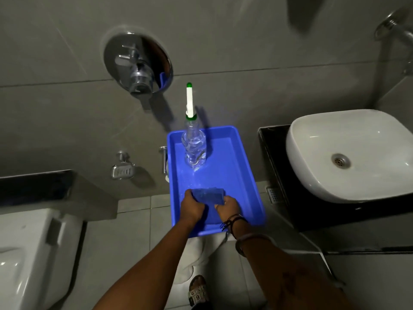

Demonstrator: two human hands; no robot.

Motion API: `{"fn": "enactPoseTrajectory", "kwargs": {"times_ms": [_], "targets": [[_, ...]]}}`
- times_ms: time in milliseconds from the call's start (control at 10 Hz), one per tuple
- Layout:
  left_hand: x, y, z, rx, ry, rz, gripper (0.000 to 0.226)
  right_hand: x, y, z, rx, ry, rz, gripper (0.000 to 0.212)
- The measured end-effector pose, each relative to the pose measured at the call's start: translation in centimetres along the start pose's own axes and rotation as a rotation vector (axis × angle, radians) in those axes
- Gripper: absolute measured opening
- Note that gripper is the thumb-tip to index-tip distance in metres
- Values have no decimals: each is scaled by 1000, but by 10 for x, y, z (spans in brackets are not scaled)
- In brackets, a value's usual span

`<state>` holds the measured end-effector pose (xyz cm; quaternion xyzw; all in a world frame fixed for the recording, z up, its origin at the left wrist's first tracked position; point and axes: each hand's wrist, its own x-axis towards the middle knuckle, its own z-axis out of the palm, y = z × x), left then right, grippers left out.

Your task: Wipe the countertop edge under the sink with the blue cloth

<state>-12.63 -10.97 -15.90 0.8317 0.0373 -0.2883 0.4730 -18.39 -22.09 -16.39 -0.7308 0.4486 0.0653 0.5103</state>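
Far off to the left of the grip, a white toilet (pixel 29 253) fills the lower corner, with a metal soap dish (pixel 122 170) on the grey wall above it and a round chrome wall valve (pixel 138 63) higher up. Nearer, the left hand (pixel 191 205) closes its fingers on the left end of the blue cloth (pixel 209 195), and just beside it the right hand (pixel 228 206) pinches the right end, so the folded cloth is grasped between both hands, low over the near part of the blue tray (pixel 241 175). Whether the cloth touches the tray floor I cannot tell. Beyond the grip, at the far end of the same tray, a clear spray bottle (pixel 194 148) with a white and green nozzle stands upright. Dark cords circle the right wrist, and a bangle (pixel 250 239) sits further up that forearm. Below the hands, a sandalled foot (pixel 197 289) shows on the tiled floor. To the right of the grip, well apart from the cloth, a white sink (pixel 348 153) rests on the black table (pixel 274 157), whose front edge runs below the basin. A chrome tap (pixel 395 27) shows at the upper right.
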Motion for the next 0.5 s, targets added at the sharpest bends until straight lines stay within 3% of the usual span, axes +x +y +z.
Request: {"fn": "enactPoseTrajectory", "kwargs": {"times_ms": [100,300,500], "targets": [[1,-2,1,28,-9,0,39,1,-2,2,-27,26,-4,23],[-3,3,-3,85,-20,3,76,-6,-7,-6,-307,73,-71,42],[-35,50,-24,220,156,370,48,-31,-43,-47,-315,160,-350,40]]}}
